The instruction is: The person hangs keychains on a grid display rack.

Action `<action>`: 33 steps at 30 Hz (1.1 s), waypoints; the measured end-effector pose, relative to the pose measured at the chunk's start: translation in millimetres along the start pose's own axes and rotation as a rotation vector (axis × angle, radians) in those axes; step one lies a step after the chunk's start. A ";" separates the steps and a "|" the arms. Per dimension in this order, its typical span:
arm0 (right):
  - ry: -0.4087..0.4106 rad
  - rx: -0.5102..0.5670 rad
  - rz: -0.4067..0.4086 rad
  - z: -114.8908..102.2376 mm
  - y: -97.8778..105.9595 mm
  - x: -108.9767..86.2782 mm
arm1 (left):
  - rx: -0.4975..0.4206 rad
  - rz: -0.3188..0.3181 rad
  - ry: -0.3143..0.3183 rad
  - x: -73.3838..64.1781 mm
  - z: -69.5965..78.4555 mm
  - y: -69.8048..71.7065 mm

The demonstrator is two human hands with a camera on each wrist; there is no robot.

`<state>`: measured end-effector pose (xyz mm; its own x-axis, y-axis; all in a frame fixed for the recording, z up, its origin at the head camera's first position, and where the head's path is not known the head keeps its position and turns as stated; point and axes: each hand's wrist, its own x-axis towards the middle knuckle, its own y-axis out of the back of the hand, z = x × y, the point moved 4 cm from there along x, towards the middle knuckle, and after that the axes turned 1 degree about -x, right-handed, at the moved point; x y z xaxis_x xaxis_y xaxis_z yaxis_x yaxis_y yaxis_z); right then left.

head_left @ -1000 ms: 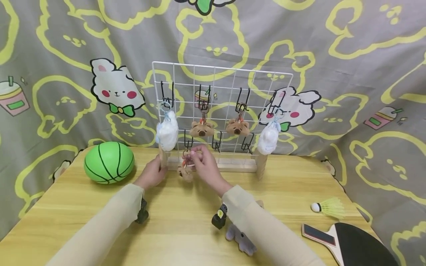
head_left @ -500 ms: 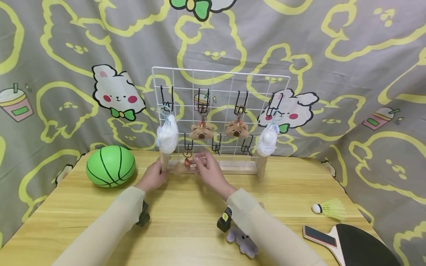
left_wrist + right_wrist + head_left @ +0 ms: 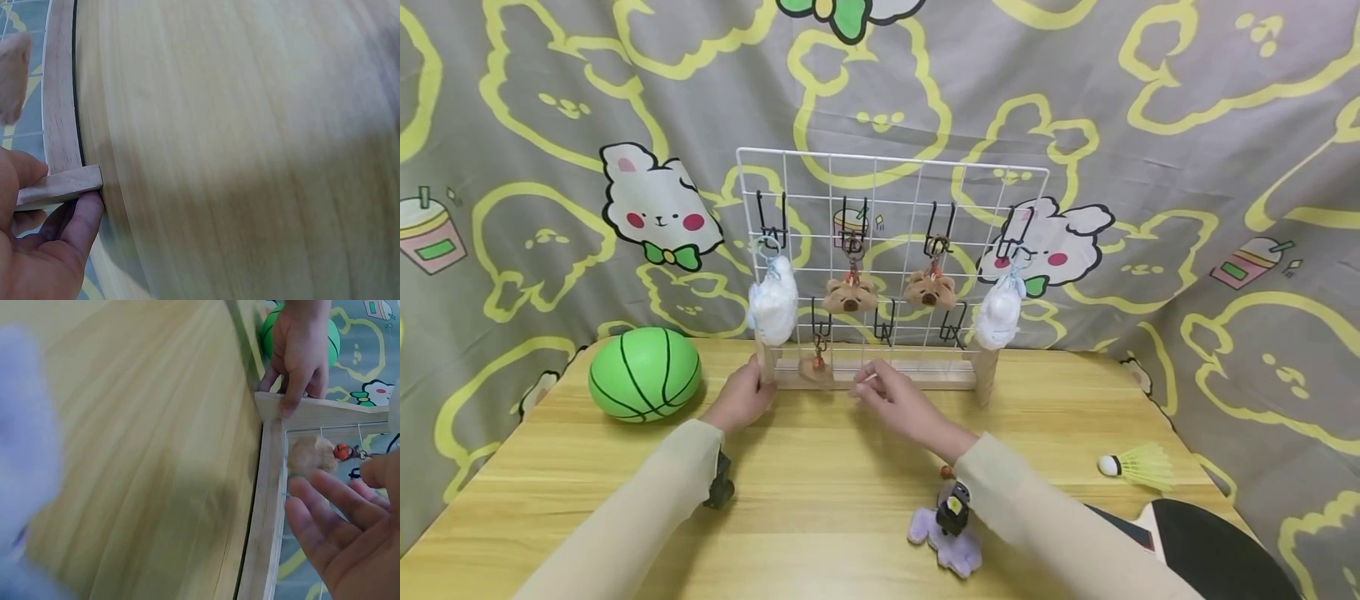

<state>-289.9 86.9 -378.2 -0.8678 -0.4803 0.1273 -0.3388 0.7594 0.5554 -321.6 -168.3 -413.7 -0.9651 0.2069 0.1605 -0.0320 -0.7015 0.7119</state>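
A white wire grid rack [image 3: 874,182] stands on a wooden base [image 3: 917,381]. At its left end my left hand [image 3: 741,398] grips the wooden foot [image 3: 62,186], thumb on one side and fingers on the other. A brown plush keychain [image 3: 816,374] with an orange bell hangs from the lower left hook, low against the base. To its right is my right hand [image 3: 904,407], holding nothing; in the right wrist view its fingers [image 3: 337,519] are loosely extended just below the plush. Along the upper hooks hang two brown bear keychains [image 3: 852,294] between two white plush keychains [image 3: 774,307].
Black hooks [image 3: 884,323] stand at lower middle and right. A green ball [image 3: 645,375] sits left of the rack. Nearer, a purple plush keychain [image 3: 957,552] lies partly under my right wrist camera. A yellow shuttlecock [image 3: 1138,465] and a black paddle [image 3: 1217,546] are at the right.
My right hand has released the brown plush keychain and drawn back to the right and toward me. The keychain now hangs from the lower left hook. My left hand keeps its grip.
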 end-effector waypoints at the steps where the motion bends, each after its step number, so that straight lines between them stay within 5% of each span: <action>1: 0.010 -0.026 -0.033 0.3 2.2 -4.3 | -0.001 -0.002 -0.001 0.0 0.3 0.1; 14: 0.066 -0.370 -0.334 14.6 29.8 -62.5 | -0.001 0.010 -0.012 -0.2 -2.3 0.4; 26: 0.023 -0.385 -0.525 28.2 44.8 -96.2 | -0.011 -0.002 -0.020 1.2 -1.1 -0.7; 33: 0.046 -0.467 -0.548 33.3 42.9 -105.3 | -0.011 -0.006 -0.011 0.9 -1.1 -2.4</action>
<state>-225.2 184.6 -395.1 -0.5979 -0.7642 -0.2420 -0.5215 0.1415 0.8414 -322.6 -167.1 -416.1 -0.9619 0.2190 0.1635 -0.0410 -0.7074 0.7057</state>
